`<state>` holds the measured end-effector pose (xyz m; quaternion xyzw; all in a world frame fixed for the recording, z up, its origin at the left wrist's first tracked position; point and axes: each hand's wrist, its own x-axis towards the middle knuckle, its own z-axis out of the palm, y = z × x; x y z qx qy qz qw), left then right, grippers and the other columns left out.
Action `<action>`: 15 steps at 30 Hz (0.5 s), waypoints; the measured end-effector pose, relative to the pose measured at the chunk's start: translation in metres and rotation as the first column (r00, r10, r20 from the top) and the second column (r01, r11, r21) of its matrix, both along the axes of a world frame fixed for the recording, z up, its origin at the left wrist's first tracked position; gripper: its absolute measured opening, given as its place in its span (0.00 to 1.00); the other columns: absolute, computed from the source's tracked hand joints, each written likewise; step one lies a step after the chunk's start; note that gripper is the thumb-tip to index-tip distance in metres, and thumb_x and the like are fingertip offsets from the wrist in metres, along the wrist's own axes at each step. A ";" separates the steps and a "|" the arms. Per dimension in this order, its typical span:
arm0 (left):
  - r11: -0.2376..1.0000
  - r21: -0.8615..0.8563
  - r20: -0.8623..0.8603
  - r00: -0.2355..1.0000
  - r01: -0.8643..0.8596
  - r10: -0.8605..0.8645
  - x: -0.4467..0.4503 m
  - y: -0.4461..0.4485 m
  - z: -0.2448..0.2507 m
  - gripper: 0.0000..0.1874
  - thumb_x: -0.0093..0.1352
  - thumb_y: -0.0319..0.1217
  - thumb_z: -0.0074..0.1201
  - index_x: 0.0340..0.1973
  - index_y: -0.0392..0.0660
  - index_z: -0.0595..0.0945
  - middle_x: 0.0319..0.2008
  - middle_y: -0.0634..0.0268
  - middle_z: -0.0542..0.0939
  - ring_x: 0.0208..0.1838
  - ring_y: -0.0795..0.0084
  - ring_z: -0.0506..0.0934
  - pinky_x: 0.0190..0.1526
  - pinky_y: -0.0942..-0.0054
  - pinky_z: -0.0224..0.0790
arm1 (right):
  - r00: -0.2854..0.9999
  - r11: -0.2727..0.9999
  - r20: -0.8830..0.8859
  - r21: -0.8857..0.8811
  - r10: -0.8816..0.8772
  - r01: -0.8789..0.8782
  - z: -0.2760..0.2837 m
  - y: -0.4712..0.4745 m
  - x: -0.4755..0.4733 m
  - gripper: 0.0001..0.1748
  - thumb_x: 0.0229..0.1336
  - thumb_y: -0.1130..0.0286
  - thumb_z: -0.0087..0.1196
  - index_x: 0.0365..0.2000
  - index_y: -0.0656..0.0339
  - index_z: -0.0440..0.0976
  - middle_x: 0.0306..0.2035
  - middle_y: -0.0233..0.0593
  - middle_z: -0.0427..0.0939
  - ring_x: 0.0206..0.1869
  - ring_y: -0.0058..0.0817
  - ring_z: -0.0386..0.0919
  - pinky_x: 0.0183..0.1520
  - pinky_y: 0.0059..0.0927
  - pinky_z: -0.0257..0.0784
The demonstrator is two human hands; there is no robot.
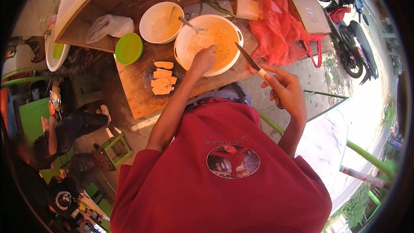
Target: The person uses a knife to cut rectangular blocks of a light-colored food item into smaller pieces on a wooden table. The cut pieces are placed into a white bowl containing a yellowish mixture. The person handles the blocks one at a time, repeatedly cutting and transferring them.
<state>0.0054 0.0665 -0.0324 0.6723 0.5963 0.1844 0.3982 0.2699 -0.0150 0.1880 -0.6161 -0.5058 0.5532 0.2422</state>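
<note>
My left hand [205, 59] reaches into a white plastic bowl [237, 61] with side handles. Its fingers touch a crumbly orange-yellow food mixture [223, 47]; whether they hold a piece cannot be seen. A metal spoon [189, 24] leans inside the same bowl. In my right hand [283, 85] is a knife [248, 57] with a pale handle, its blade tilted up towards the bowl's right rim. Several tan slices of food [163, 79], perhaps tempeh, lie on a dark patch of the wooden table [132, 98], left of my left forearm.
Behind stands a second white bowl [152, 9] with a spoon. A green bowl [129, 49] and a clear plastic bag [111, 27] lie left. Right are a red plastic bag [275, 32] and a cardboard box [307, 11]. People sit at lower left; motorcycles [355, 48] stand outside.
</note>
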 end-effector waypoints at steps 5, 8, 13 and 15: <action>1.000 0.005 -0.040 0.999 0.008 -0.008 0.004 -0.005 -0.008 0.29 0.62 0.21 0.46 0.62 0.38 0.74 0.52 0.46 0.82 0.51 0.53 0.81 0.54 0.63 0.72 | 1.000 1.000 -0.002 -0.004 0.009 -0.009 0.005 0.002 -0.004 0.20 0.67 0.62 0.56 0.56 0.58 0.78 0.27 0.34 0.82 0.18 0.13 0.70 0.18 0.17 0.60; 1.000 -0.016 -0.034 0.999 -0.001 0.001 0.006 -0.005 -0.007 0.29 0.62 0.21 0.46 0.61 0.38 0.74 0.51 0.45 0.82 0.50 0.52 0.81 0.54 0.63 0.72 | 1.000 1.000 0.005 -0.004 0.007 -0.007 0.005 0.002 -0.004 0.20 0.67 0.62 0.57 0.56 0.58 0.78 0.27 0.34 0.81 0.18 0.13 0.70 0.18 0.17 0.60; 0.998 0.022 0.034 0.998 -0.052 0.051 0.000 -0.009 -0.009 0.26 0.64 0.21 0.48 0.60 0.37 0.75 0.47 0.46 0.84 0.47 0.57 0.82 0.52 0.66 0.72 | 1.000 1.000 0.006 -0.002 0.023 -0.023 0.004 0.003 -0.007 0.20 0.67 0.63 0.56 0.56 0.57 0.77 0.27 0.34 0.81 0.19 0.13 0.70 0.18 0.17 0.60; 0.976 0.070 0.187 0.963 -0.208 0.192 -0.011 -0.011 -0.005 0.24 0.64 0.24 0.53 0.57 0.36 0.76 0.46 0.49 0.84 0.46 0.59 0.82 0.51 0.66 0.73 | 1.000 1.000 0.005 0.008 0.011 -0.011 0.002 0.003 -0.006 0.20 0.67 0.63 0.56 0.56 0.58 0.77 0.27 0.34 0.81 0.19 0.13 0.70 0.19 0.17 0.60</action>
